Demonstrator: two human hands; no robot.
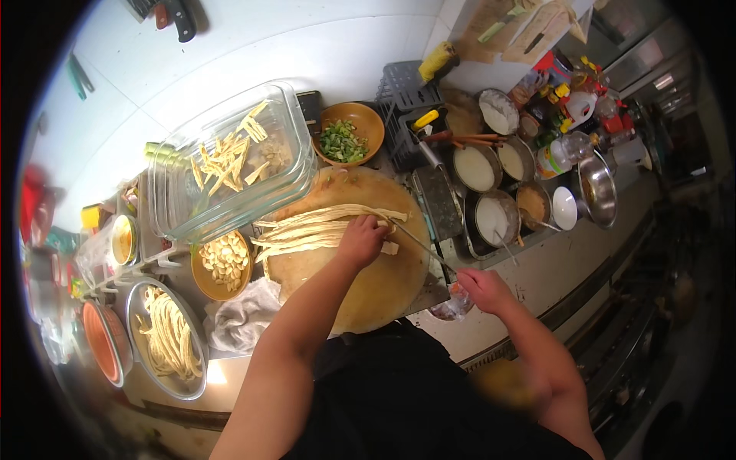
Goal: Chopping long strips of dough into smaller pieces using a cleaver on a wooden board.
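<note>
Several long, pale strips that look like tofu skin (yuba) sticks (313, 230) lie side by side across a round wooden chopping board (379, 287). My left hand (363, 238) presses down on their right-hand part with its fingers curled. In my right hand (484, 289) is the handle end of a knife (422, 244), seen nearly edge-on. Its blade slants over the board, and the tip end reaches the strips beside my left fingers. Shorter cut pieces (227, 164) of the same kind lie in a clear rectangular container (253, 215) behind the board.
Left of the board are a bowl of peeled garlic cloves (221, 261), a grey cloth (244, 319) and a metal bowl (201, 351) of long strips. Chopped greens (343, 142) fill a brown bowl behind. Seasoning pots (474, 169), bottles (566, 150) and a steel bowl (598, 190) crowd the right.
</note>
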